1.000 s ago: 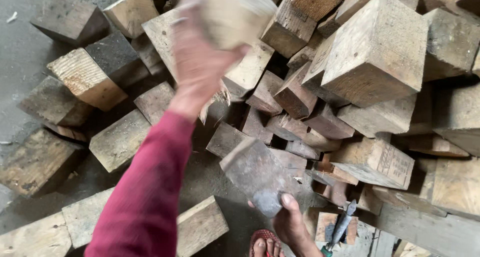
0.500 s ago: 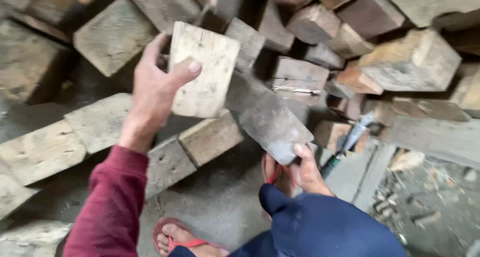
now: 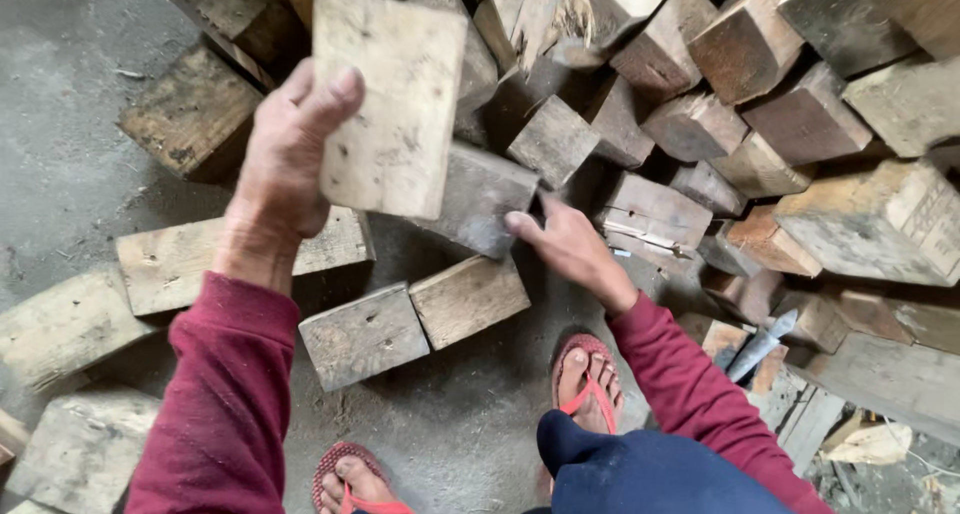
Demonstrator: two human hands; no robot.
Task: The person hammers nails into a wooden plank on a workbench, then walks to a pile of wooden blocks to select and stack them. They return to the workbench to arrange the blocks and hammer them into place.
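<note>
My left hand [image 3: 285, 164] grips a pale, flat wooden block [image 3: 390, 99] by its left edge and holds it up in the air over a heap of wood offcuts. My right hand [image 3: 565, 239] reaches down to a grey weathered block [image 3: 475, 194] in the heap, fingertips on its right end, thumb apart from the fingers. Both sleeves are dark red. Two short blocks [image 3: 365, 334] lie side by side on the ground just below the raised block.
A large pile of wooden blocks [image 3: 760, 124] fills the top and right. More blocks [image 3: 165, 264] line the left over grey concrete floor [image 3: 60, 124]. My feet in red sandals [image 3: 585, 379] stand at the bottom. A metal blade tool [image 3: 760, 344] lies among scraps on the right.
The view has shifted down and left. My left hand has kept the pale block raised. My right hand has moved up from the ground near my foot to the grey block.
</note>
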